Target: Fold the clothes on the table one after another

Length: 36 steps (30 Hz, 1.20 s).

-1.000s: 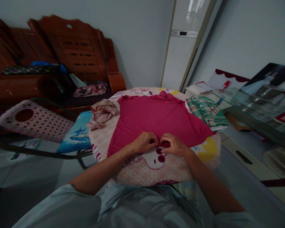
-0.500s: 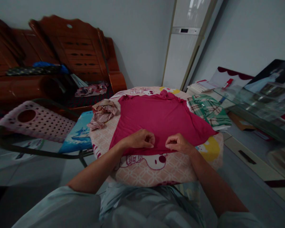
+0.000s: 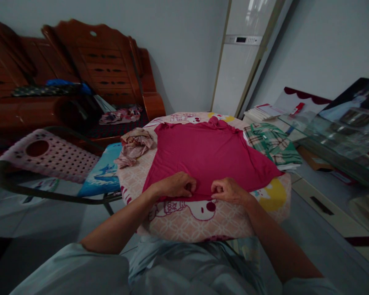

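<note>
Thin magenta cloth (image 3: 203, 151) lies spread in soft wrinkles over the padded, patterned table cover (image 3: 184, 229), between a crumpled pinkish bundle (image 3: 134, 144) and folded green plaid fabric (image 3: 272, 141). The left hand (image 3: 178, 185) and right hand (image 3: 229, 191) rest apart at its near edge, fingers curled, though whether they pinch it I cannot tell.

2 loose pale grey-green sleeves (image 3: 76, 268), softly creased.
</note>
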Tool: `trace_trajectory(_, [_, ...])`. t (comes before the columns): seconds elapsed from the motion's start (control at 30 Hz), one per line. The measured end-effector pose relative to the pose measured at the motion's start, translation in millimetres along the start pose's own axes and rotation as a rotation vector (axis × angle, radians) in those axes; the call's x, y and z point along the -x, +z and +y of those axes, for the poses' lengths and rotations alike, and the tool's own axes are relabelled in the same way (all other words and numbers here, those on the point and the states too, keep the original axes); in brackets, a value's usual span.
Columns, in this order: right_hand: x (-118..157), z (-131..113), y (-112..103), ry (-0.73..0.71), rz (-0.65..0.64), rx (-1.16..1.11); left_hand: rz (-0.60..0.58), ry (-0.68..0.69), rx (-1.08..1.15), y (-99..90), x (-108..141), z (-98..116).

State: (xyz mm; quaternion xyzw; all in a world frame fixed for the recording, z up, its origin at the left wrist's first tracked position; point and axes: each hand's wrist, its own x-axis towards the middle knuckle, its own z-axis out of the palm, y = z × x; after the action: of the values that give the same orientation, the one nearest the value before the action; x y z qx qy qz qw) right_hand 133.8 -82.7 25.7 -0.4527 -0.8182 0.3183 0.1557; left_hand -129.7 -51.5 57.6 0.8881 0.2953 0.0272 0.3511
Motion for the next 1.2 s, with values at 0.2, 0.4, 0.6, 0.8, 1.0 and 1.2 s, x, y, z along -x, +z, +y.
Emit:
trace_trajectory(0.2, [-1,3,3,-0.018,0.002,-0.085,-0.021,0.012,0.131,1.1,1,-4])
trace_trajectory(0.4, [-1,2,1,-0.007,-0.083,-0.147,-0.099,0.045,0.268,3.7,3,-9])
trace_trajectory(0.6, [-1,0,-8,0.017,0.003,-0.288,0.074,0.012,0.355,-14.8,17,-26])
trace_trajectory(0.8, [-4,-4,-9,-0.017,-0.094,-0.090,-0.098,-0.214,0.432,-18.9,39,-34])
trace_trajectory(1.0, [-12,-13,-5,-0.040,0.011,-0.149,-0.175,-0.298,0.545,-14.3,53,-39])
trace_trajectory(1.2, [-17,-14,-1,-0.015,-0.075,-0.048,-0.089,-0.406,0.545,-20.3,70,-55])
